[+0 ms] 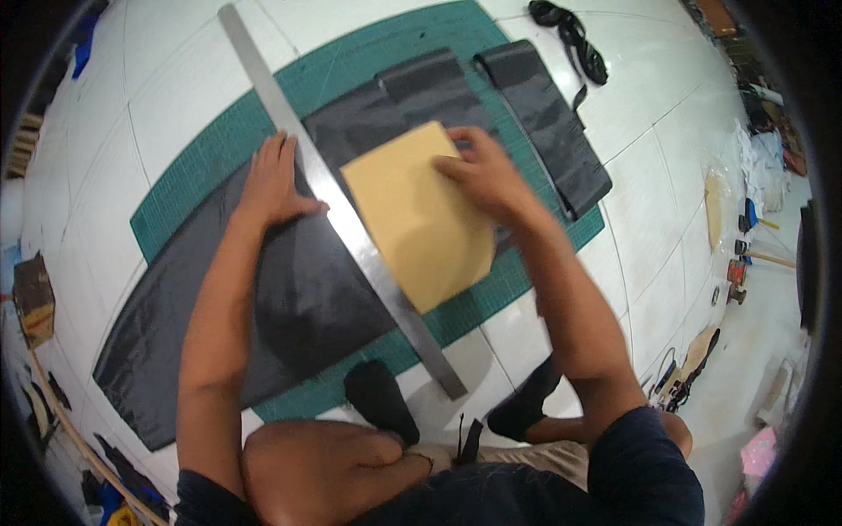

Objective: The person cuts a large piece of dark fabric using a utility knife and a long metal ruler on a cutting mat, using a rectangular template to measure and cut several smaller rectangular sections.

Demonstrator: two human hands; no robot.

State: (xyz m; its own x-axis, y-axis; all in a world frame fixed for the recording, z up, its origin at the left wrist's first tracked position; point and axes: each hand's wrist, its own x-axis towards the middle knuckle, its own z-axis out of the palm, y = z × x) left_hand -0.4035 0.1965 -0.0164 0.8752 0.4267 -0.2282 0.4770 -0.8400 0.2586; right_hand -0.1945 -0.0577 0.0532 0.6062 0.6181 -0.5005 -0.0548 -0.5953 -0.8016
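Observation:
A long metal ruler (326, 186) lies slantwise across a black sheet of material (324, 302), which is spread on a green cutting mat (189, 193). My left hand (274, 184) rests on the black sheet with its fingers stretched out, fingertips and thumb touching the ruler's left edge. Just right of the ruler, a tan card piece (417, 223) with angled corners lies over the sheet. Its upper right edge is pinched by my right hand (481, 171), the thumb on top and the fingers partly hidden. The card's left edge runs along the ruler.
A folded black strip (548, 127) lies on the mat's right part. Black straps (574, 39) sit on the white tiled floor beyond it. My feet in black socks (381, 399) are at the mat's near edge. Tools and scraps (688, 368) lie at the far right.

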